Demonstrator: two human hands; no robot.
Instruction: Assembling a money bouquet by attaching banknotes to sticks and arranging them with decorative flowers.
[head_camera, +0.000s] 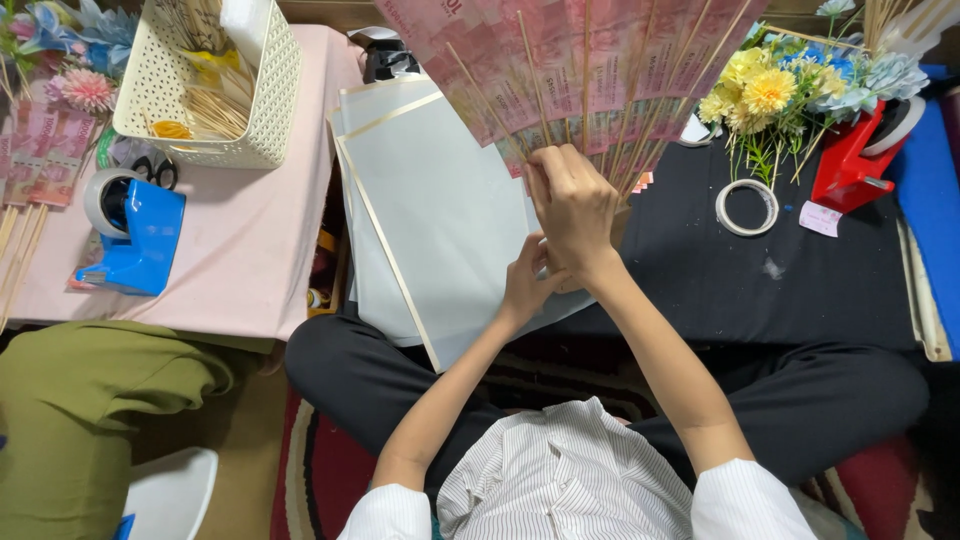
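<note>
head view: right hand (572, 205) gripping banknote fan (570, 70)

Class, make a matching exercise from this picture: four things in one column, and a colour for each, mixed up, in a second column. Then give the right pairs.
Things:
1. tape dispenser at left
2. basket
3. tape dispenser at right
4. fan of notes held by the right hand

Colours:
A. pink
B. red
C. blue
D. white

Pairs: 1-C, 2-D, 3-B, 4-A
</note>
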